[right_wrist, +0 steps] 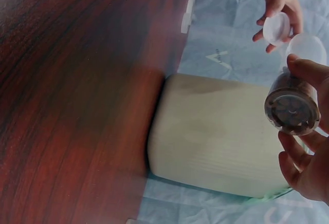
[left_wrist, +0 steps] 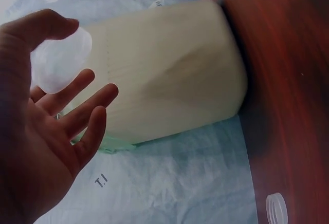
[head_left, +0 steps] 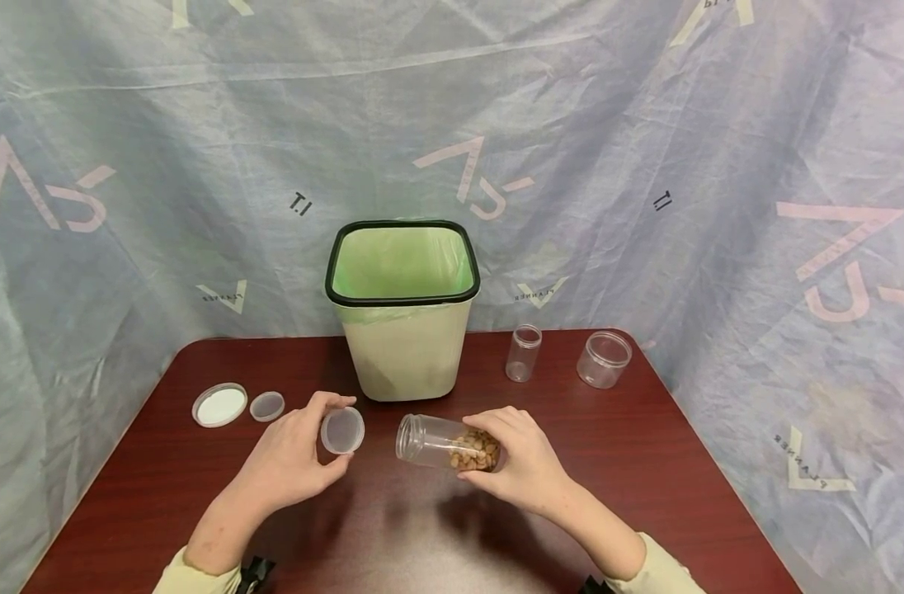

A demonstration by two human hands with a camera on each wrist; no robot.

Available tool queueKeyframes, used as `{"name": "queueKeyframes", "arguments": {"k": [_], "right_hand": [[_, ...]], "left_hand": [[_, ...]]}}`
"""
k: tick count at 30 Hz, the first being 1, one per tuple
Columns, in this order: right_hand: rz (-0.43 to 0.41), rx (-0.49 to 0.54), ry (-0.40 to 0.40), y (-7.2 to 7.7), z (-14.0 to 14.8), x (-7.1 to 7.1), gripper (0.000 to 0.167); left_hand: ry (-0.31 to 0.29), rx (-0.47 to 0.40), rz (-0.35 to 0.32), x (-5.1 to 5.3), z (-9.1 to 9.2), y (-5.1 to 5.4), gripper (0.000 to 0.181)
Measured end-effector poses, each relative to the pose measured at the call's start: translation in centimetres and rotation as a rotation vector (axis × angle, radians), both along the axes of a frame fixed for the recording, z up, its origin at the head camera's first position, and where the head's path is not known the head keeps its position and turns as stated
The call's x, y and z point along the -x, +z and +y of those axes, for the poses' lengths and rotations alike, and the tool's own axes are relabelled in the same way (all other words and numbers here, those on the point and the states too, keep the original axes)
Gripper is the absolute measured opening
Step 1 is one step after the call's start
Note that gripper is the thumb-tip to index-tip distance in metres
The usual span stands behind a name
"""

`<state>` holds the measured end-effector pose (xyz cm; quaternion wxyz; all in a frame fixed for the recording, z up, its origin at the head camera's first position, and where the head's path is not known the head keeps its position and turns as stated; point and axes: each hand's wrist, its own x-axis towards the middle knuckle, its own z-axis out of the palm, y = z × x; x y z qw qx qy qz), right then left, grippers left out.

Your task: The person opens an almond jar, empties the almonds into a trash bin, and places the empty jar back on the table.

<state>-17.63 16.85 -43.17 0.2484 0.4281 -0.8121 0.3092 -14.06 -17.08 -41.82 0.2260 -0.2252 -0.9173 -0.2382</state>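
A small round translucent lid (head_left: 343, 431) is pinched by its edge between the thumb and forefinger of my left hand (head_left: 292, 458), its flat face turned toward me. In the left wrist view, the other fingers of that hand spread loosely beside the lid (left_wrist: 62, 62). My right hand (head_left: 517, 462) grips a clear jar (head_left: 437, 441) near its base. The jar lies tilted on its side in the air, its uncovered mouth pointing left toward the lid. Light brown nut-like pieces (head_left: 474, 450) gather at its bottom end. Lid and jar are apart.
A cream bin (head_left: 407, 351) with a black rim and green liner stands at the back middle. Behind on the right are a slim clear jar (head_left: 523, 355) and a wide one (head_left: 602, 363). A white-centred lid (head_left: 220, 406) and a smaller lid (head_left: 267, 406) lie left.
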Motion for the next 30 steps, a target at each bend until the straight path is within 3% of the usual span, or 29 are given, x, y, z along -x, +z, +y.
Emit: {"name": "queueKeyframes", "arguments": {"k": [6,15,22,30], "right_hand": [[-0.013,0.006,0.003,-0.2,0.1,0.0,0.069],[-0.023,0.009,-0.004,-0.4,0.2,-0.1,0.069],[-0.032,0.011,-0.002,-0.6,0.2,0.0,0.069],[-0.039,0.016,0.005,-0.9,0.3,0.1,0.069]], "left_hand": [[-0.017,0.019,-0.04,0.6,-1.2,-0.7,0.069],[0.064,-0.033,-0.054,2.1,-3.2,-1.6,0.064],[0.098,0.002,-0.049,3.4,-4.7,-2.0,0.059],[0.123,0.1,-0.128,5.5,-6.7,-2.1,0.057]]}}
